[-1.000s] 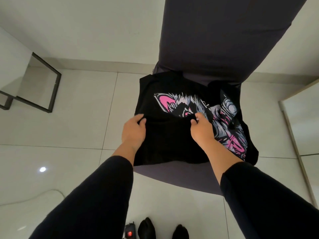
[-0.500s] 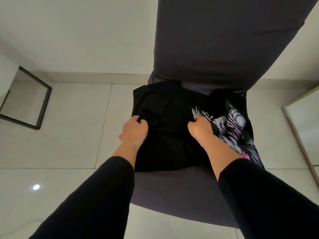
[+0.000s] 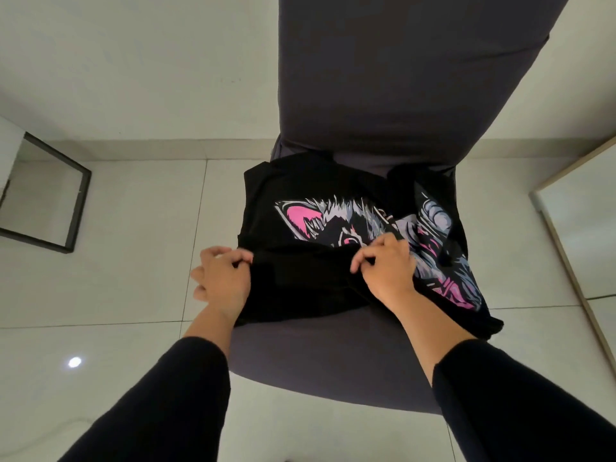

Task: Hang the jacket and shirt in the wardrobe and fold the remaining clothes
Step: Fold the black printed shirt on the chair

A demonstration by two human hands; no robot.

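A black T-shirt point(image 3: 300, 208) with a pink and grey animal print lies crumpled on the seat of a dark grey chair point(image 3: 326, 361). My left hand point(image 3: 221, 278) pinches the shirt's black fabric at its left edge. My right hand point(image 3: 386, 270) pinches a fold of the same fabric near the middle, over the print. Between the two hands a plain black fold stretches across the lower part of the shirt. The print's right part hangs toward the seat's right side. Both forearms wear black sleeves.
The chair's tall backrest point(image 3: 400, 78) rises right behind the shirt. A dark-framed panel point(image 3: 75, 208) leans at the left on the white tiled floor. A light wooden-edged panel point(image 3: 573, 255) stands at the right. The wall runs behind the chair.
The black fold that covered the print half a second ago now lies lower, so the pink ear and grey fur show again. Both hands keep their pinch and have shifted slightly toward me.
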